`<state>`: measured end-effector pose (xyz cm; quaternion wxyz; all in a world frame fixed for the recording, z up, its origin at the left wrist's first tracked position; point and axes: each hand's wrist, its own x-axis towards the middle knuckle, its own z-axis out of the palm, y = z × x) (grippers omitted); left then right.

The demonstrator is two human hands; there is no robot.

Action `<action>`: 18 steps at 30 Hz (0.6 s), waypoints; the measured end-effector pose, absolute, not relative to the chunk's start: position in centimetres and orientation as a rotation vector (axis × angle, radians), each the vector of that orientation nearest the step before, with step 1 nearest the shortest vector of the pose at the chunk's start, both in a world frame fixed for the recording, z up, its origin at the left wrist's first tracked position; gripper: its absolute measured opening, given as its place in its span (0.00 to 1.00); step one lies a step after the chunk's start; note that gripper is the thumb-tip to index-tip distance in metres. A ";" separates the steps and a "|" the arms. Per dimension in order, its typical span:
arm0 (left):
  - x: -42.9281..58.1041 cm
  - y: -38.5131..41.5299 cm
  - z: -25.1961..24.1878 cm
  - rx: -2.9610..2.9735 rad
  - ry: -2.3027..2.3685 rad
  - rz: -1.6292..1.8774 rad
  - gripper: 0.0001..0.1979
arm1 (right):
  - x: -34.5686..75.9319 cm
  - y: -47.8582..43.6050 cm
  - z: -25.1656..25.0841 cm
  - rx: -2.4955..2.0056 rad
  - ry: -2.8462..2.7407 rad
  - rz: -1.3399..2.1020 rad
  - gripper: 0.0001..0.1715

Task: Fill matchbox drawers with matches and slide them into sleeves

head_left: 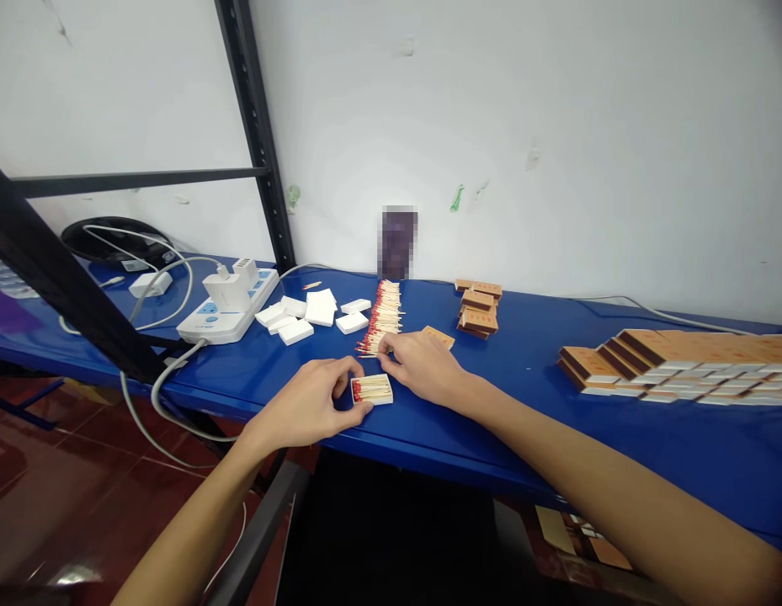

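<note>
Clock directions run from the one match-filled matchbox tray on the blue tabletop. The left hand, at 9 o'clock, has its thumb and index finger around the tray's left end, parted by its width and holding it. The right hand, at 1 o'clock, has thumb and index finger nearly together at the near end of a row of red-tipped matches; whether they grip a match is unclear. The matches overlap too much to count.

One matchbox lies partly behind the right hand. At 3 o'clock, a large matchbox stack is cut off by the frame; another pile, at 2 o'clock, overlaps beyond counting. At 10 o'clock lie two separate white trays and an overlapping cluster. Beyond them, one power strip carries two chargers. A black rack post crosses the foreground left. At 12 o'clock, one dark rectangle is pixelated.
</note>
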<state>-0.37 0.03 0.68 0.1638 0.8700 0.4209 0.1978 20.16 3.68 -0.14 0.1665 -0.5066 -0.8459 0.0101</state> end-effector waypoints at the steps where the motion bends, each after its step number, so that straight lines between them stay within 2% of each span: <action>1: -0.4 0.0 0.7 2.478 1.201 0.569 0.10 | 20.2 3.7 -0.1 -1.429 -2.401 0.042 0.08; 8: -0.3 -0.1 0.8 2.459 1.191 0.586 0.10 | 20.9 3.0 0.7 -1.279 -2.425 0.140 0.06; 14: -0.3 0.0 0.6 2.445 1.190 0.595 0.10 | 21.9 1.7 1.6 -1.093 -2.498 0.435 0.05; 18: -0.4 0.0 0.6 2.432 1.183 0.586 0.11 | 22.2 1.1 1.8 -1.043 -2.528 0.497 0.05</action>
